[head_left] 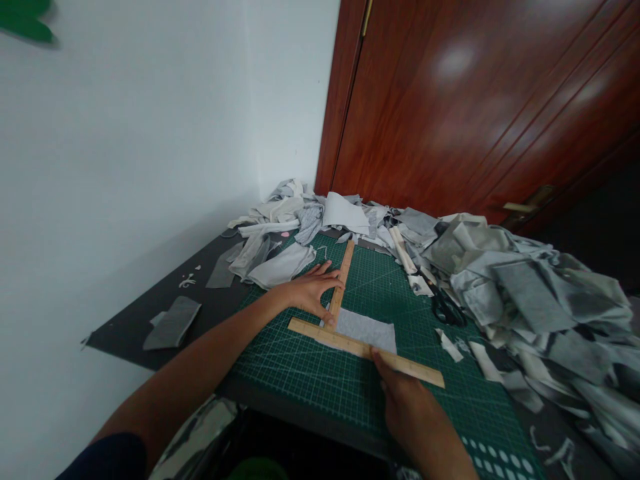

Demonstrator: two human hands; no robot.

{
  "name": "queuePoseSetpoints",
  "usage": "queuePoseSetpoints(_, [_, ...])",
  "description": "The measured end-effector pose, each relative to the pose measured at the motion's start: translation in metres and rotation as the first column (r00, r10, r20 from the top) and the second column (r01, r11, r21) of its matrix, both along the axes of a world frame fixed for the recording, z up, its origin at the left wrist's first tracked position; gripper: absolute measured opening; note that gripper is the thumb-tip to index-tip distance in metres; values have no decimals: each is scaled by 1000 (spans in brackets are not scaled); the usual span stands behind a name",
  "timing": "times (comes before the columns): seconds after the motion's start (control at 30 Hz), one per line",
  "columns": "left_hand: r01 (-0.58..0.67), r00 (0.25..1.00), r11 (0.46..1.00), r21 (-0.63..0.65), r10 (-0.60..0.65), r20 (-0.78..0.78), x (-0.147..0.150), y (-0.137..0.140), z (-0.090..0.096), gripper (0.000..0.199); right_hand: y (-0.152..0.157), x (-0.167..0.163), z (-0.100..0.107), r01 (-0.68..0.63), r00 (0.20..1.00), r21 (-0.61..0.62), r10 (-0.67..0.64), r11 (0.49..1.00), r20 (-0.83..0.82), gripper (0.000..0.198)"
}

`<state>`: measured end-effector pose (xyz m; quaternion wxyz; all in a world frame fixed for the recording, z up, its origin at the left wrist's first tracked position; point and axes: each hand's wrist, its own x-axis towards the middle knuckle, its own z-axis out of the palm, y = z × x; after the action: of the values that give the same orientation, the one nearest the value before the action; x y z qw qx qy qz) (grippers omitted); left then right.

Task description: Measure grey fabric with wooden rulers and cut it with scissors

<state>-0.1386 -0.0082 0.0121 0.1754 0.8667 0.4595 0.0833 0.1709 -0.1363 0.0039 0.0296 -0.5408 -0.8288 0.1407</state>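
A piece of light grey fabric (369, 328) lies on the green cutting mat (380, 280). One wooden ruler (345, 270) points away from me, its near end over the fabric's left side. A second wooden ruler (415, 370) lies crosswise along the fabric's near edge, meeting the first roughly at a right angle. My left hand (311, 293) has its thumb and fingertips on the lengthwise ruler, fingers spread along it. My right hand (407, 393) grips the crosswise ruler near its middle, thumb on top; its other fingers are mostly hidden.
Black scissors (447, 307) lie right of the mat's middle, among fabric strips (450, 345). A large heap of grey and cream cloth (540, 280) covers the right side and back. Folded grey pieces (175, 323) lie on the dark tabletop (127, 327) at left. A white wall and wooden door (450, 113) stand behind.
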Motion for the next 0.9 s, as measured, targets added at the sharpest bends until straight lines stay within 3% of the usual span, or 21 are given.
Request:
queuePoseSetpoints(0.23, [33,999,999,1,-33,5,0,1,1,101,0,3,-6,0,1000,2,0,1000,12,72])
queuePoseSetpoints(0.43, [39,999,999,-4,-39,-20,1,2,-3,117,1,3,-7,-12,1000,21,11,1000,15,72])
queuePoseSetpoints(0.9, [28,998,999,-39,-30,-63,2,0,2,117,3,6,-8,-41,999,7,41,999,14,71])
